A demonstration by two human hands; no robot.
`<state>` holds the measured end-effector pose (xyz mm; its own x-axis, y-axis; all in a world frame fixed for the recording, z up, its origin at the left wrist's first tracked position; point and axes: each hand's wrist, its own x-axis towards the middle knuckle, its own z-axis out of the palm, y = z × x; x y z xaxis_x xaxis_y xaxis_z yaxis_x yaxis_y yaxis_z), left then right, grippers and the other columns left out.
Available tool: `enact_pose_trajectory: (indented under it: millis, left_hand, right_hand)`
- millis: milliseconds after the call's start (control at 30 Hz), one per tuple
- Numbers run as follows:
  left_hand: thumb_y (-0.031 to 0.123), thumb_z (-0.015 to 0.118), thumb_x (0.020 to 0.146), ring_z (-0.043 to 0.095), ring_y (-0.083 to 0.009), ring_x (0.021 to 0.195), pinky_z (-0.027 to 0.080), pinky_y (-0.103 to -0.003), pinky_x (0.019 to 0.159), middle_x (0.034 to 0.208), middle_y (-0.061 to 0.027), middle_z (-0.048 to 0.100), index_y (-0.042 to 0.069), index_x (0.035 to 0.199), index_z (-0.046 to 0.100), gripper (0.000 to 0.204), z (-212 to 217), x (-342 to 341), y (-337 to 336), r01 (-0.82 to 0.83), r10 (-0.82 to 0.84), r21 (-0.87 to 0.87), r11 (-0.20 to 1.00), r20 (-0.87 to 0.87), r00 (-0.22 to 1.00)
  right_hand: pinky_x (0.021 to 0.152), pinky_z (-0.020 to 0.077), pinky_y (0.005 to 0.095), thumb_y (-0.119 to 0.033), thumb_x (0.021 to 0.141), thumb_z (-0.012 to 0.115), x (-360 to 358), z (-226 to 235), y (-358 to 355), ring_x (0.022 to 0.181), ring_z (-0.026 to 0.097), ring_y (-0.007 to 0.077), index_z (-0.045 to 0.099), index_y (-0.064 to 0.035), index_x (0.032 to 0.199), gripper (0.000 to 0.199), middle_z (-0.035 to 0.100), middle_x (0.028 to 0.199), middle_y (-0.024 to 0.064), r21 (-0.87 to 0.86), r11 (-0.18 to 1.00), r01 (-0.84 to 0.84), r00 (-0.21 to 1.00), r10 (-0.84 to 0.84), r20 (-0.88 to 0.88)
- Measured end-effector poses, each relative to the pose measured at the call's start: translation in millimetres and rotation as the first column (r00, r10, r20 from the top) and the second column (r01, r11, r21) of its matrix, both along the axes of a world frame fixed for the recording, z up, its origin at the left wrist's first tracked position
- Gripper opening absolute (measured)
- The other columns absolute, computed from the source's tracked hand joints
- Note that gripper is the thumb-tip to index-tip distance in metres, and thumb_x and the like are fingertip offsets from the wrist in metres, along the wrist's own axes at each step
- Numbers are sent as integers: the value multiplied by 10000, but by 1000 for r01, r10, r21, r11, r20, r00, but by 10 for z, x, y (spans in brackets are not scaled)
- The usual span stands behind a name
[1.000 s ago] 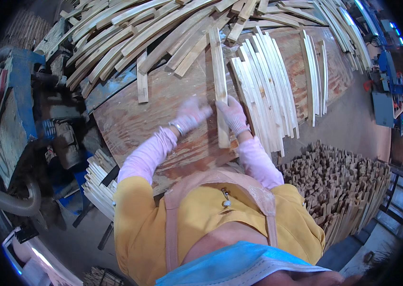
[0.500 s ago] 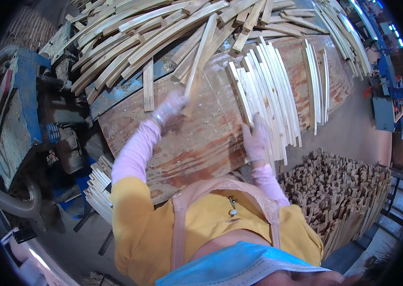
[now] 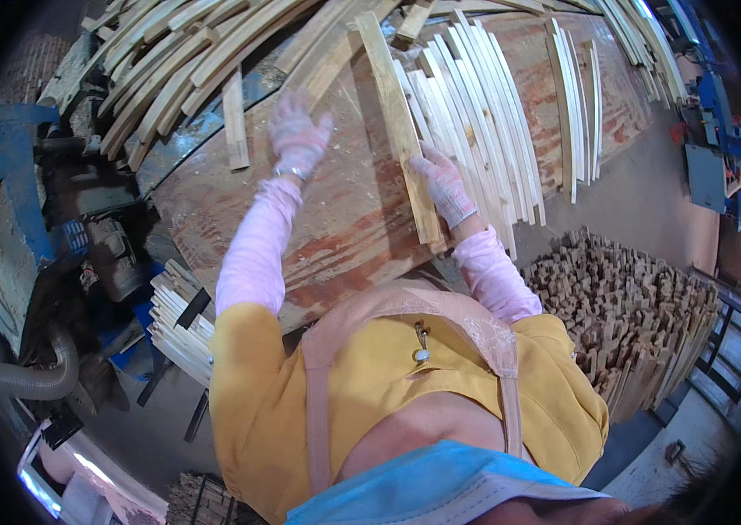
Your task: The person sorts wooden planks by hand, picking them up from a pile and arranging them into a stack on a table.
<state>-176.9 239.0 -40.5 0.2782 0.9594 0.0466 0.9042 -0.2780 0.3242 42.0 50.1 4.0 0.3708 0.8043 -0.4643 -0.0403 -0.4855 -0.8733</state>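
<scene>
In a light glove, my right hand (image 3: 445,186) grips a wooden strip (image 3: 398,131) near its lower part, thumb against its face. The strip stands tilted at the left side of a row of pale wooden strips (image 3: 484,122) on the worn reddish-brown tabletop (image 3: 335,223). My left hand (image 3: 298,136), also gloved, hovers over the table with its fingers apart and nothing in it. Its fingertips are closest to the lower ends of loose wooden strips (image 3: 322,70) at the table's far side. A shorter wooden piece (image 3: 235,122) lies to its left.
Curved wooden strips (image 3: 186,66) are heaped at the far left. A smaller group of strips (image 3: 574,109) lies farther right. Upright wooden pieces (image 3: 628,319) are packed tightly at the lower right. A blue machine (image 3: 20,201) with a grey hose (image 3: 46,385) stands on the left.
My left hand has let go of a wooden strip and moved up and left. My right hand has shifted left and now grips a strip beside the row.
</scene>
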Motion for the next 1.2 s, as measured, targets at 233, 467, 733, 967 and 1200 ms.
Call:
enact_pose_trajectory:
  millis: [233,467,733,967,1200]
  left_hand:
    - [543,784,817,432,-392,1444,359,-456,1197,1557,-217,450,144,1561,391,931,254,241,494,-96,55,-223,970,-184,981]
    - [458,817,788,530,-381,1355,454,-473,1116,1428,-237,565,125,1506,448,874,527,-86,312,-78,35,-317,945,-139,990]
    - [402,566,1006,697,-333,1119,558,-461,1012,1196,-153,724,-24,1339,625,544,394,-816,-1570,809,939,-586,48,302,163]
    - [188,708,953,701,-231,1067,568,-380,959,1180,-132,737,-6,1356,590,463,19,-686,-2004,410,724,-813,414,567,393]
    - [341,687,907,729,-381,1027,588,-452,881,1147,-274,709,-6,1509,391,755,219,-273,-2212,87,95,-759,645,193,977]
  right_hand:
    - [1104,445,421,-250,884,728,2,495,-626,1245,591,332,677,-40,1333,498,660,1291,189,-147,966,-211,762,257,594]
    - [1097,428,519,-228,820,781,-3,-338,-1262,1260,539,427,607,-54,1370,602,629,1315,182,-9,991,-134,298,49,953]
    - [1060,465,384,-283,1005,648,-524,424,-85,1203,634,283,557,24,1420,525,696,1256,193,-4,990,-138,984,138,113]
    - [948,513,351,-335,961,643,-712,-195,173,1063,688,241,648,9,1325,501,739,1174,177,-47,978,-204,977,206,48]
    - [1004,506,326,-200,996,674,-198,-171,-508,1151,647,183,578,39,1422,498,702,1276,127,-21,995,-93,981,96,168]
